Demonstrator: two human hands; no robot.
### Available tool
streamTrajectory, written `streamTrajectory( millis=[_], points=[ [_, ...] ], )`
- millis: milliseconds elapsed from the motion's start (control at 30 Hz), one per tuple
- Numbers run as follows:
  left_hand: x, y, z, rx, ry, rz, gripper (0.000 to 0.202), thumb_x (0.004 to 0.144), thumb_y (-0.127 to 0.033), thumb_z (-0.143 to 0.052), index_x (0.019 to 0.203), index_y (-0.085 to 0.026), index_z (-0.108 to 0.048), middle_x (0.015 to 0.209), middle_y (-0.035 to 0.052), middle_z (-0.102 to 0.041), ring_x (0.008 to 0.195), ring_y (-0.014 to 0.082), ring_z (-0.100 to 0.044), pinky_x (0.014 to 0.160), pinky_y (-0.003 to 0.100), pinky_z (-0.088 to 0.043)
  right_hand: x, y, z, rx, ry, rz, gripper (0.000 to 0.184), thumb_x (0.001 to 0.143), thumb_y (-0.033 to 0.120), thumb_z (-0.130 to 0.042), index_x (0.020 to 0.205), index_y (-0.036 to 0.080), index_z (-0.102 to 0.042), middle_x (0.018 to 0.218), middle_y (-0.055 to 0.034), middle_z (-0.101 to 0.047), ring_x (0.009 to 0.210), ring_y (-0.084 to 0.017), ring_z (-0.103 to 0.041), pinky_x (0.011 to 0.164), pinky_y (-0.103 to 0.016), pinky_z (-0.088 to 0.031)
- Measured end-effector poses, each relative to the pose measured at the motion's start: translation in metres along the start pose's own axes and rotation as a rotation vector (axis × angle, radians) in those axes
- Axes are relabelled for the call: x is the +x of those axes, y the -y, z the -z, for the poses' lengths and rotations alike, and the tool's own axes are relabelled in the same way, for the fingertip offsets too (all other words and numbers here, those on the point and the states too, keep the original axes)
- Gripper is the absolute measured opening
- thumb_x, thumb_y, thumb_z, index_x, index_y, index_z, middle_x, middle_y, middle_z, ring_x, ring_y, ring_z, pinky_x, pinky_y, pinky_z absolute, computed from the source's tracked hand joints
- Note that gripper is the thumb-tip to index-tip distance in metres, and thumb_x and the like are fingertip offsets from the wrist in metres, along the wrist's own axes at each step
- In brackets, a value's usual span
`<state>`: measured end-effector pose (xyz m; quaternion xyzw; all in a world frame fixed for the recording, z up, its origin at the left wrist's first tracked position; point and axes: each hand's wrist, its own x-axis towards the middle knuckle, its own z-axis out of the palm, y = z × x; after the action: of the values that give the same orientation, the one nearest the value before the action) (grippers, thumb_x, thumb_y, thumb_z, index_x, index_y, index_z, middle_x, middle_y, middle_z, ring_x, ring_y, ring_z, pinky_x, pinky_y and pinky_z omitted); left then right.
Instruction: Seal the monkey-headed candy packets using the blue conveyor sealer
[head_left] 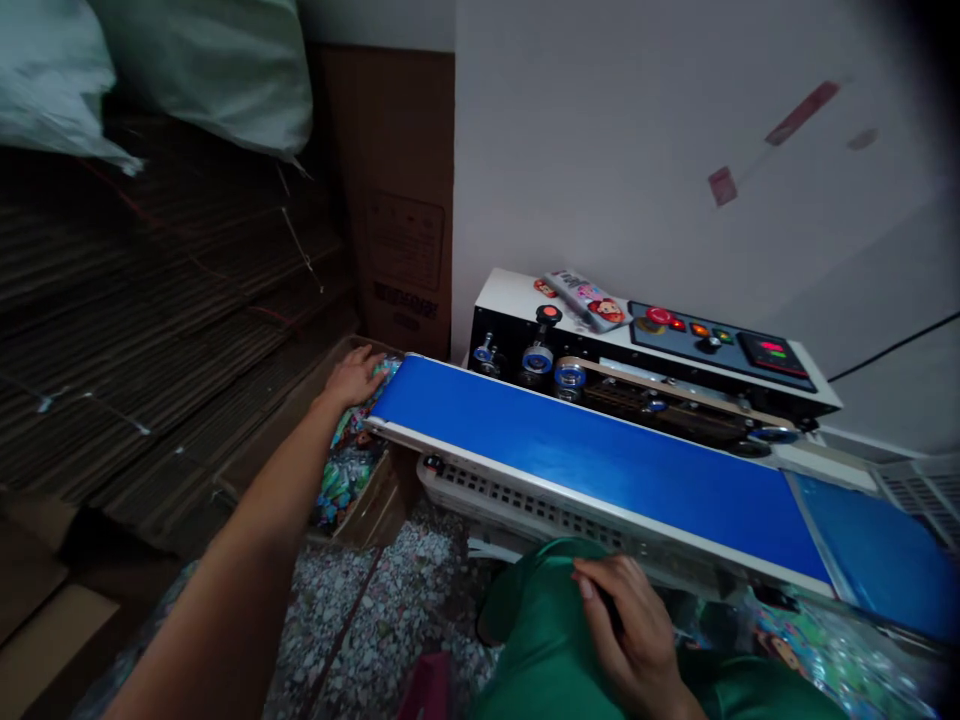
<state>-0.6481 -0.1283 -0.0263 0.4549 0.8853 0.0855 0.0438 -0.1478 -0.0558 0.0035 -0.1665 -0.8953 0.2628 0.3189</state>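
My left hand [356, 378] reaches to the far left, its fingers spread over shiny, colourful plastic packets [346, 482] in an open cardboard box [371, 510]. The fingertips are beside the left end of a blue conveyor belt [570, 440]. What lies under the palm is hidden. Close to my body, my right hand [630, 620] rests over my green-clothed leg, fingers curled together with nothing visible in them. The belt runs along the front of a sealing machine [645, 385] with knobs, rollers and a lit display.
A printed packet [589, 300] lies on top of the machine. Beneath the belt is a light plastic crate [517, 500]. More shiny packets [817, 650] lie at lower right. Stacked flat cardboard [187, 260] and white sacks [210, 70] fill the left side.
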Motion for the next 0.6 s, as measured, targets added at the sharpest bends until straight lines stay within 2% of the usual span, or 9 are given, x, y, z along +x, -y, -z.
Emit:
streamTrajectory(
  millis=[67,133,233,333,400,500,600],
  points=[
    [0.018,-0.006,-0.017,0.015,0.08,-0.055,0.05,0.087,-0.041,-0.037,0.135,-0.026,-0.041,0.15,0.008,-0.028,0.136,0.0281,-0.021,0.107,0.05,-0.018,0.001,-0.001,-0.001,0.018,0.012,0.001,0.03,0.08,0.005,-0.052,0.107,0.017,-0.056,0.085,-0.0074,-0.061,0.079,-0.019,-0.055,0.068,-0.035,-0.044],
    [0.027,-0.009,-0.033,0.023,0.142,-0.066,0.049,0.088,-0.038,-0.034,0.136,-0.027,-0.039,0.15,0.0067,-0.028,0.136,0.0286,-0.022,0.105,0.054,-0.019,0.004,-0.001,-0.003,0.023,0.03,-0.008,0.029,0.08,0.004,-0.052,0.106,0.017,-0.056,0.085,-0.0076,-0.061,0.079,-0.019,-0.055,0.067,-0.035,-0.044],
    [0.016,-0.005,-0.047,0.036,0.195,-0.053,0.05,0.089,-0.036,-0.031,0.137,-0.025,-0.038,0.145,0.0093,-0.035,0.132,0.0283,-0.029,0.103,0.054,-0.023,0.007,-0.001,-0.005,0.028,0.037,-0.02,0.029,0.08,0.004,-0.052,0.105,0.016,-0.056,0.086,-0.0079,-0.06,0.08,-0.019,-0.055,0.068,-0.035,-0.044],
    [-0.028,0.011,-0.048,0.069,0.226,-0.074,0.056,0.083,-0.041,-0.045,0.136,-0.026,-0.039,0.146,0.0076,-0.033,0.134,0.0291,-0.026,0.106,0.05,-0.021,0.007,-0.002,-0.005,0.025,0.028,-0.026,0.029,0.08,0.004,-0.052,0.106,0.016,-0.057,0.086,-0.0078,-0.06,0.081,-0.019,-0.055,0.069,-0.035,-0.043],
    [-0.066,0.023,-0.047,0.1,0.238,-0.059,0.063,0.078,-0.049,-0.05,0.135,-0.025,-0.041,0.147,0.0103,-0.032,0.133,0.0336,-0.024,0.106,0.054,-0.017,0.006,-0.003,-0.006,0.022,0.025,-0.026,0.029,0.08,0.005,-0.053,0.106,0.017,-0.057,0.087,-0.0075,-0.06,0.081,-0.02,-0.055,0.07,-0.035,-0.043],
    [-0.117,0.035,-0.05,0.163,0.252,0.011,0.064,0.082,-0.059,-0.037,0.138,-0.028,-0.036,0.147,0.0123,-0.031,0.133,0.0384,-0.025,0.103,0.061,-0.009,0.006,-0.001,-0.009,0.033,0.031,-0.018,0.028,0.08,0.007,-0.053,0.106,0.018,-0.057,0.086,-0.0067,-0.06,0.081,-0.019,-0.055,0.07,-0.035,-0.043],
    [-0.151,0.03,-0.054,0.182,0.321,0.081,0.065,0.084,-0.063,-0.027,0.141,-0.032,-0.028,0.151,0.0114,-0.024,0.135,0.0409,-0.019,0.102,0.063,-0.005,0.009,0.005,-0.013,0.055,0.047,-0.008,0.027,0.081,0.008,-0.053,0.106,0.018,-0.057,0.085,-0.006,-0.059,0.08,-0.019,-0.055,0.069,-0.034,-0.043]
  ],
)
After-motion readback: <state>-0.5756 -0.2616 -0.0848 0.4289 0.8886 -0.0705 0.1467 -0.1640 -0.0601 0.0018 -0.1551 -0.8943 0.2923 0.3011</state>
